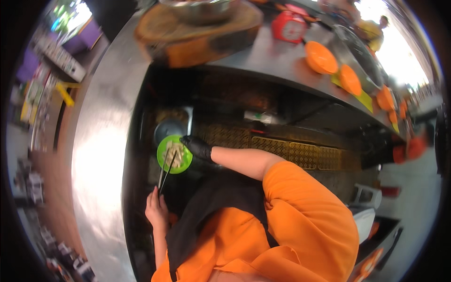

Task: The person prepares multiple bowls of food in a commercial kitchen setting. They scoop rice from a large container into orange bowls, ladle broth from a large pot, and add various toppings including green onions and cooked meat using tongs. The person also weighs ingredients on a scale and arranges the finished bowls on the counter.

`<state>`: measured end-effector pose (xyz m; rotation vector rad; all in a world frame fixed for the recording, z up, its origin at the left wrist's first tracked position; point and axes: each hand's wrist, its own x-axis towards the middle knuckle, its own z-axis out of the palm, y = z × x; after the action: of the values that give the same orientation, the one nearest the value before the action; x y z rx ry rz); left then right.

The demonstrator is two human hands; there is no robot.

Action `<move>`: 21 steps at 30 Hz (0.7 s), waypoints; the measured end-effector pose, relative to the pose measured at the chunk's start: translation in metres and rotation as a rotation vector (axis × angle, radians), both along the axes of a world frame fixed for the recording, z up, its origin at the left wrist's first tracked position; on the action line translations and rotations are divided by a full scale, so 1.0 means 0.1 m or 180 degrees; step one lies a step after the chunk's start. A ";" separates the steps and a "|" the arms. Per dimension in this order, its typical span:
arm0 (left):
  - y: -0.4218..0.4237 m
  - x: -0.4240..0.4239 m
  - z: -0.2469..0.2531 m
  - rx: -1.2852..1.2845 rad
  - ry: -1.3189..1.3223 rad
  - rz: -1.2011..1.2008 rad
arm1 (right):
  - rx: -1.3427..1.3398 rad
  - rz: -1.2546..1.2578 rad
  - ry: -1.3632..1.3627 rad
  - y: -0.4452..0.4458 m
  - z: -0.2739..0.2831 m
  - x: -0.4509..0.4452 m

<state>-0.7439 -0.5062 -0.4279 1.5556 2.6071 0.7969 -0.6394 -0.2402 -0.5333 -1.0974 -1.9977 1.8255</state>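
My left hand, bare, grips a pair of metal tongs by the handle end. The tongs' tips reach into pale, strip-like food pieces in a bright green bowl. My right hand, in a black glove, holds that bowl by its rim at the upper right; the fingers under the bowl are hidden. Just beyond the green bowl, partly behind it, is a round grey lid or container. The food is too blurred to name exactly.
A steel counter curves along the left and top. On it stand a thick wooden chopping block with a metal bowl, a red dial scale and several orange bowls. Perforated mats lie below. A person in yellow is far off.
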 end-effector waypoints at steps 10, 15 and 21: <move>1.02 0.49 0.14 0.1261 -0.1451 -0.0034 | 0.0146 -0.0182 0.0479 1.09 1.90 2.28; 1.64 1.07 0.38 0.2055 -0.3553 0.0358 | 0.0413 -0.0525 0.0415 2.26 2.78 3.29; 1.47 1.41 0.39 0.2486 -0.3762 0.1270 | 0.1045 -0.1790 0.0514 3.56 3.70 3.54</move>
<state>-0.6025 -0.3589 -0.3888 0.2202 1.6947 2.0717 -0.2851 0.1154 -0.1631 -1.2029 -1.6020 1.2106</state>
